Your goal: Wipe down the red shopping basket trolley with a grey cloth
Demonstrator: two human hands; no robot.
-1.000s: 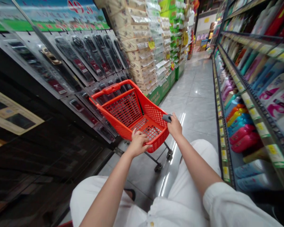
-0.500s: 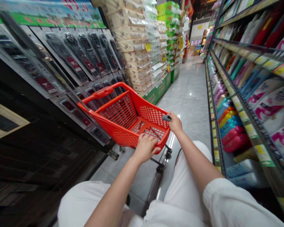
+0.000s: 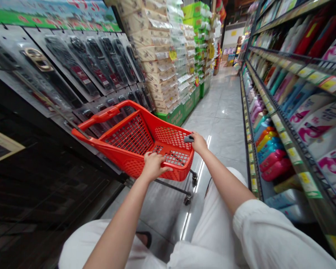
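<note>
A red plastic shopping cart [image 3: 131, 168] with mesh sides stands at an angle in front of me, its basket holding nothing that I can see. My left hand [image 3: 153, 167] is on the near side rim, fingers hooked over the edge and thumb along the outside. At the basket's front right corner, my right hand [image 3: 199, 144] is closed around the rim. A small dark grey piece [image 3: 188, 139] shows by the right fingers; whether it belongs to the cart or is held, I cannot tell. The cart's handle [image 3: 106, 114] points away to the left, touched by neither hand.
Packaged belts [image 3: 100, 63] hang on a rack at left, close behind the cart handle. Stacked cartons [image 3: 159, 63] line the aisle beyond. Shelves of bottles [image 3: 271, 149] run along the right. Grey tiled floor [image 3: 226, 108] stretches ahead between them. My white-clad knees frame the near floor.
The cart has shifted left and its handle end has swung closer to the belt rack. My left hand has travelled left with the rim; my right hand has moved slightly left.
</note>
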